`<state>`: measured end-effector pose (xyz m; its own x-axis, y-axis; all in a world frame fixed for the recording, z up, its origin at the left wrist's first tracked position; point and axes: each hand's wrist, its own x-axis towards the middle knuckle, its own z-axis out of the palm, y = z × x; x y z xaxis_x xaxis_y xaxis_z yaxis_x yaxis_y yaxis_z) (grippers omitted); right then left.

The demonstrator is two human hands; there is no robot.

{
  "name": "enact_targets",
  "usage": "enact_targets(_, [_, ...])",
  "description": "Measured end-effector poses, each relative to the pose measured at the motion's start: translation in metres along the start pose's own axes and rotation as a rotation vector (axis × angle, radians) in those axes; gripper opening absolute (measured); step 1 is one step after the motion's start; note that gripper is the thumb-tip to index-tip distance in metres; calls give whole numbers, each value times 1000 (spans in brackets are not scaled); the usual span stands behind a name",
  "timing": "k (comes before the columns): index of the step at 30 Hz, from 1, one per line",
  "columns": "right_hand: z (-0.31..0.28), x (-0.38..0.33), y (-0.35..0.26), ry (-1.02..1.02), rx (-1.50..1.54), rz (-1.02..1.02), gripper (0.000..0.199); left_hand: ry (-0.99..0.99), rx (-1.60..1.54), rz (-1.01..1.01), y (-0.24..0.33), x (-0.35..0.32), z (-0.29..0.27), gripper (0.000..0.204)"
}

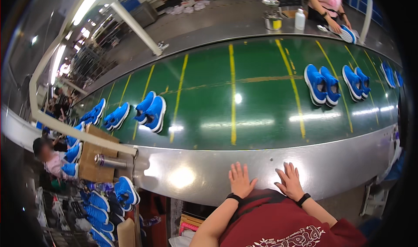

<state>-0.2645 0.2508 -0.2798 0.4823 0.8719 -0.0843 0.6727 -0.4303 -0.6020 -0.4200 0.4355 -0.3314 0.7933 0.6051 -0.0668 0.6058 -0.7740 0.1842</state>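
Head view: left hand (240,180) flat on the steel ledge (339,164) that borders the green conveyor belt (261,112), fingers spread, holding nothing. Right hand (289,181) likewise flat and open on the same ledge, just beside the left, empty, a black band at each wrist. Nearest shoes well apart from both hands: one pair of blue sneakers (150,110) on the belt up and to the left, another pair of blue sneakers (322,85) up and to the right, further pairs behind each along the belt. Judging by the idle palms, a waiting step, no shoe yet within reach; next move likely calls for a forward reach over the ledge onto the belt with open fingers. Across the belt, another person's hands (339,27) at a single blue shoe (348,33), beside a metal tin (273,20) and a white bottle (300,19).
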Motion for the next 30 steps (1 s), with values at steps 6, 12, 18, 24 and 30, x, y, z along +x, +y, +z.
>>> enact_targets(6, [19,-6,16,8,-241,-47,54,30,-155,54,-12,1,-13,76])
enact_targets(12, [25,-1,-4,-15,-243,74,50,130,-415,81,-85,22,-27,58])
enact_targets(18, [47,6,-24,32,-286,236,57,510,-460,-227,-219,64,-69,56])
enact_targets(24, [63,23,-54,3,-305,426,64,625,-275,-368,-341,112,-106,67])
enact_targets(30, [74,30,-60,-13,-392,488,68,544,-249,-421,-394,155,-122,77])
